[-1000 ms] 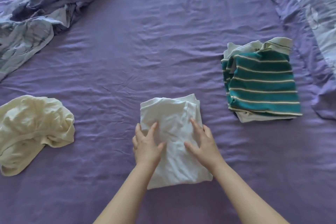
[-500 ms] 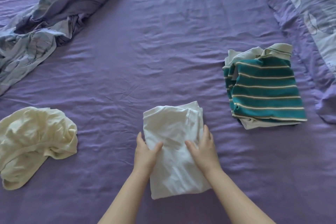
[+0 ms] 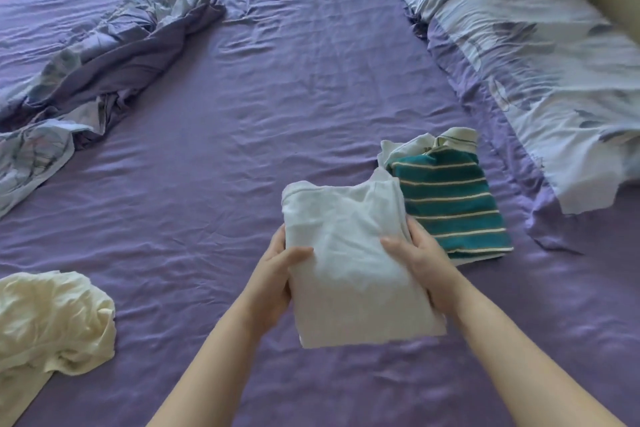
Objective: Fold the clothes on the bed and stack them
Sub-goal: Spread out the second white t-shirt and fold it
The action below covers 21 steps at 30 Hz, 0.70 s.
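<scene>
Where both palms were pressing the folded white shirt (image 3: 349,253) flat a second ago, the left hand (image 3: 277,274) and right hand (image 3: 419,260) now clasp its sides, carrying the neat, lightly creased rectangle above the purple sheet (image 3: 242,149) toward the folded green striped shirt (image 3: 453,208), likely for stacking.

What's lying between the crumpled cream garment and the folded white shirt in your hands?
Only bare purple sheet, in the head view. The cream garment sits far left; the white shirt, held by left hand and right hand, overlaps the striped green shirt.
</scene>
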Available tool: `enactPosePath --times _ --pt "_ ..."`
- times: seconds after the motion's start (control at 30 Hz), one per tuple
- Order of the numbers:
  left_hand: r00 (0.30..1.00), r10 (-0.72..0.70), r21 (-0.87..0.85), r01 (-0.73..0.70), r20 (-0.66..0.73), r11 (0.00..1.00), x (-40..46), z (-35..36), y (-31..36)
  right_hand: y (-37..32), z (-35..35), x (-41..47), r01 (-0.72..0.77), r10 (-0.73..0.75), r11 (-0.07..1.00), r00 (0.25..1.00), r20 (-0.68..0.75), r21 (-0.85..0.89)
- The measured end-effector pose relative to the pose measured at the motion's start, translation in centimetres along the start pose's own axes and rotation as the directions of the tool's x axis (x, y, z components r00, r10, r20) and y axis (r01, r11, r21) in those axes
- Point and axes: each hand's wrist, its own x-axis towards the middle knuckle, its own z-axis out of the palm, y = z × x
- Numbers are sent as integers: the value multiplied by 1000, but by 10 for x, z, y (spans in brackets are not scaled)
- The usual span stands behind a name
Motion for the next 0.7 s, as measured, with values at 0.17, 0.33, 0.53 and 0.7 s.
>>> enactPosePath --times 0.17,0.33,0.53,0.7 --pt "990 63 63 -71 126 995 43 80 31 -63 -73 5 146 -158 982 982 -99 -122" --pt "982 113 182 -140 151 973 100 138 19 -73 -145 34 139 -204 939 961 -184 -313" --pt "825 545 831 -193 -150 522 141 168 -22 -36 -183 80 -64 -197 747 929 -312 -662" --pt "641 547 842 -398 539 -363 158 184 -55 -4 -174 86 -39 -456 279 874 -168 -960"
